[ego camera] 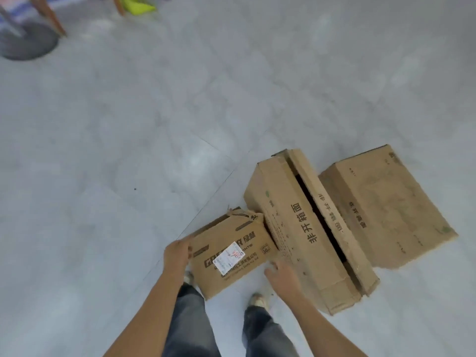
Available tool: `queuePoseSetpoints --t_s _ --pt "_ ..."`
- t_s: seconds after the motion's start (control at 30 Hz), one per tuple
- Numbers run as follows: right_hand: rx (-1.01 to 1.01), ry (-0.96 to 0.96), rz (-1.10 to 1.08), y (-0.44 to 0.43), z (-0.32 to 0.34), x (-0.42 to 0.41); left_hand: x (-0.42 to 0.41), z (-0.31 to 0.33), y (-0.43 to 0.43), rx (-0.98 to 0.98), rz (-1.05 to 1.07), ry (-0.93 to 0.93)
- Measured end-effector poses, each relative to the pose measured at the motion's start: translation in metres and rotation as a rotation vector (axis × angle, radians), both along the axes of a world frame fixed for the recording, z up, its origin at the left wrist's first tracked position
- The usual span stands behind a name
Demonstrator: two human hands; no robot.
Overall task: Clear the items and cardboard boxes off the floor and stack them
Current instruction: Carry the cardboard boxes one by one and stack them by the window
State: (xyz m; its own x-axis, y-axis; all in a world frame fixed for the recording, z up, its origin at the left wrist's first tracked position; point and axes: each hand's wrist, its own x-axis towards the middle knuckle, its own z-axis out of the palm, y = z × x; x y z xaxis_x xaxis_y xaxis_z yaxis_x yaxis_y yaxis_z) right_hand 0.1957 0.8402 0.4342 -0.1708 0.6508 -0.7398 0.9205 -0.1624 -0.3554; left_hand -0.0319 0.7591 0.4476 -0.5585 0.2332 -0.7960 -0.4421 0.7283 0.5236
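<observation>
The left hand point(177, 255) grips the left edge of the small box point(229, 256); the right hand point(282, 276) hovers beside it, fingers spread, empty

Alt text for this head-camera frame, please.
A person's left hand grips a small labelled cardboard box while the right hand reaches, open, toward its other side. Two larger cardboard boxes lie beside it on the grey floor.

A round dark base point(28, 45) carrying a grey pole point(9, 21) stands at upper left, beside slanted wooden legs point(51, 18) and a yellow-green object point(137, 6).
</observation>
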Motion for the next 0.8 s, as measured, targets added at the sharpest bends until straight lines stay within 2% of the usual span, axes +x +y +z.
queuePoseSetpoints --t_s 0.17,0.33,0.5,0.67,0.8 --pt "-0.022 -0.035 0.182 0.064 -0.049 0.015 0.04 -0.042 -0.01 -0.13 0.087 0.038" --pt "-0.077 -0.039 0.327 0.073 -0.113 -0.004 0.039 -0.094 -0.03 -0.279 0.166 0.04" --pt "-0.019 -0.015 0.358 0.094 -0.202 -0.029 0.04 -0.173 -0.033 -0.288 0.168 0.036" --pt "0.036 -0.037 0.359 0.134 -0.305 -0.042 0.047 -0.286 -0.027 -0.269 0.156 -0.005" --pt "0.041 -0.136 0.321 0.16 -0.37 -0.046 0.044 -0.351 -0.029 -0.265 0.197 -0.02"
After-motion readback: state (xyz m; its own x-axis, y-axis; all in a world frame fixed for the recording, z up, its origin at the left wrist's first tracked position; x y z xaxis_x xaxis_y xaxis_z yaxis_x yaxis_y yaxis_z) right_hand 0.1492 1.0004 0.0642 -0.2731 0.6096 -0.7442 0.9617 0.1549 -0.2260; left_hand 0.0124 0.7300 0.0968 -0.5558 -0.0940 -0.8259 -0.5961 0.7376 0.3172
